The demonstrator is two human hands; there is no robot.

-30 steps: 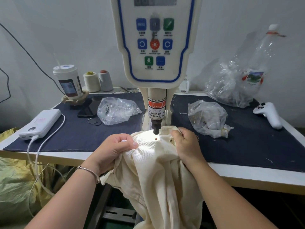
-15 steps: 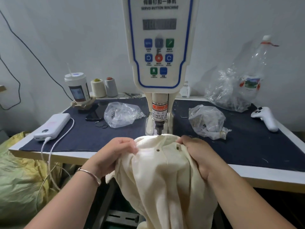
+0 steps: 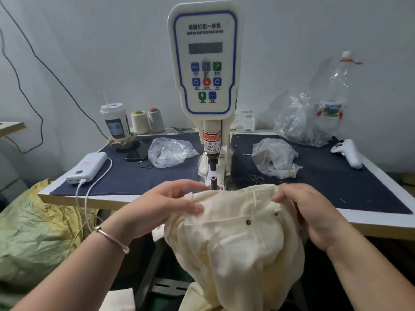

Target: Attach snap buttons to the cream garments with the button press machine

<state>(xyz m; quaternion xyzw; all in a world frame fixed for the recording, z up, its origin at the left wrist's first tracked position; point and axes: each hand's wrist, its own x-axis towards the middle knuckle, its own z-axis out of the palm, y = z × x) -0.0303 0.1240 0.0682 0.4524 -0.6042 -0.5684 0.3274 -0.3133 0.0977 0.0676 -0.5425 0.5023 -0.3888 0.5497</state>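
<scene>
Gripping the bunched cream cotton garment [image 3: 233, 239] at the desk's [image 3: 94, 198] near edge, left hand [image 3: 161, 205] and right hand [image 3: 310, 212] should spread it flat before sliding the next spot under the white button press machine's [image 3: 205, 63] punch.

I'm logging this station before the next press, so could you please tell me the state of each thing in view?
Cream garment: bunched, held off the die, two snaps showing.
Left hand: grips the garment's left edge.
Right hand: grips the garment's right edge.
Button press machine: punch raised, lower die uncovered.
Power bank: cable plugged in.
Drink cup: upright, lidded, with straw.
Plastic bottle: upright, capped.
</scene>
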